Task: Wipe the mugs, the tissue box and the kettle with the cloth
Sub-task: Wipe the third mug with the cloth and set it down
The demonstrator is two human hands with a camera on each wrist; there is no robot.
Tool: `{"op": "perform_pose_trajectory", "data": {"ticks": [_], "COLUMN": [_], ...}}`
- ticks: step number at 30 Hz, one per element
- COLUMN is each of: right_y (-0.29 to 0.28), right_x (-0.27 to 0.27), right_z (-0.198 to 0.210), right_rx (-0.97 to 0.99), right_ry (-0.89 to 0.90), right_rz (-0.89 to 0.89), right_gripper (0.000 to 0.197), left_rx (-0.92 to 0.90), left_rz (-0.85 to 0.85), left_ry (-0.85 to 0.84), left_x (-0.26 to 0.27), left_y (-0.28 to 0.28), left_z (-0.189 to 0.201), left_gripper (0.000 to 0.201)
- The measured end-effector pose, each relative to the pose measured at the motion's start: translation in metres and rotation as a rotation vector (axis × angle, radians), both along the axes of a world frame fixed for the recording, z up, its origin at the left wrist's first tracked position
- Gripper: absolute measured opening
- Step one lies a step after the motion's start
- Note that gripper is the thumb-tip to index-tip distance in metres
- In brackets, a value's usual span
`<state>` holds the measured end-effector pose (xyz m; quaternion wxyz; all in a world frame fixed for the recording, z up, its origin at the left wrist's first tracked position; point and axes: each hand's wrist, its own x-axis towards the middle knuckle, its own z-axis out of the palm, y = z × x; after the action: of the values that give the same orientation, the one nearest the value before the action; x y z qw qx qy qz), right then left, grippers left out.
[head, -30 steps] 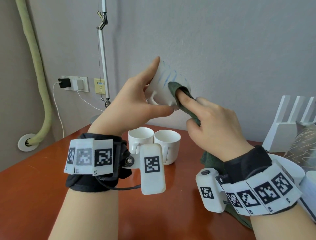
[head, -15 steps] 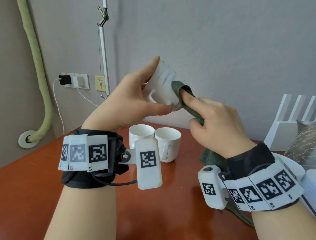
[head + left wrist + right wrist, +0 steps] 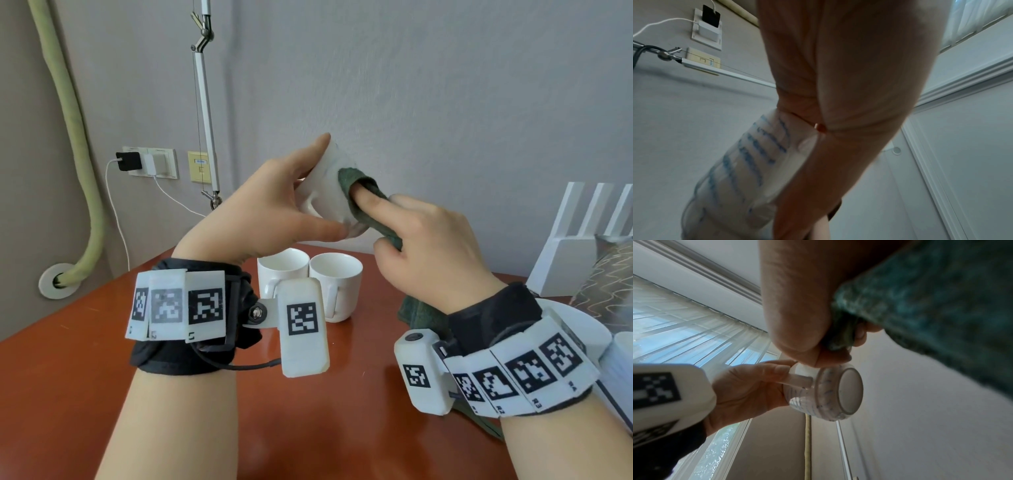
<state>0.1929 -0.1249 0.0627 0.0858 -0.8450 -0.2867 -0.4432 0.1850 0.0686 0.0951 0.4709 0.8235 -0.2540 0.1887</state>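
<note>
Clearly, the left hand [image 3: 270,202] grips the striped mug [image 3: 327,192] aloft above the table [image 3: 68,359]; the right hand [image 3: 428,240], fingers curled round the green cloth [image 3: 352,185], should press firmly while turning the mug steadily.

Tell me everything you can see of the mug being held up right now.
The mug is white, glossy like ceramic, with thin blue strokes on its wall and a side handle. It is tipped on its side above the table, base toward the right wrist camera. The left hand grips it; the right hand presses the green cloth against it.
</note>
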Motion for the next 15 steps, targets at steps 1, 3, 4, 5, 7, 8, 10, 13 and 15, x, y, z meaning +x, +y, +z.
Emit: {"op": "perform_pose_trajectory", "data": {"ticks": [1,3,4,5,7,8,10,13,15], "right_y": [0.0014,0.0046,0.0058,0.0065,0.0067,0.0065,0.0058,0.0040,0.0039], "right_x": [-0.0002,-0.0005,-0.0003,0.0000,0.0007,0.0009,0.0008,0.0019,0.0027], "right_z": [-0.0011,-0.0034,-0.0042,-0.0047,-0.0044,-0.0037,-0.0022,-0.0025,-0.0042], "right_rx": [-0.007,-0.026,-0.037,-0.048,-0.072,-0.077,-0.059,-0.021,-0.032], "right_ry": [0.007,0.013,0.014,0.014,0.012,0.009,0.005,-0.011,-0.005], "right_rz": [0.023,0.067,0.082,0.087,0.073,0.056,0.008,-0.016,0.024], "right_gripper": [0.065,0.063,0.062,0.060,0.060,0.061,0.065,0.068,0.064], "left_rx": [-0.011,-0.007,0.011,0.032,0.057,0.055,0.042,0.033,0.022], "left_rz": [0.006,0.019,0.025,0.027,0.021,0.013,-0.006,0.004,0.022], "left_ry": [0.002,0.003,0.001,0.000,0.011,0.018,0.029,0.032,0.036], "left_x": [0.0001,0.0000,-0.0001,-0.0009,-0.0020,-0.0018,-0.0012,-0.0014,-0.0014], "left_y": [0.0008,0.0016,0.0014,0.0005,-0.0017,-0.0022,-0.0017,0.0015,0.0029], "left_z": [0.0002,0.0005,0.0007,0.0011,0.0014,0.0015,0.0013,0.0010,0.0006], "left_gripper": [0.108,0.107,0.107,0.106,0.106,0.106,0.110,0.115,0.115]}}
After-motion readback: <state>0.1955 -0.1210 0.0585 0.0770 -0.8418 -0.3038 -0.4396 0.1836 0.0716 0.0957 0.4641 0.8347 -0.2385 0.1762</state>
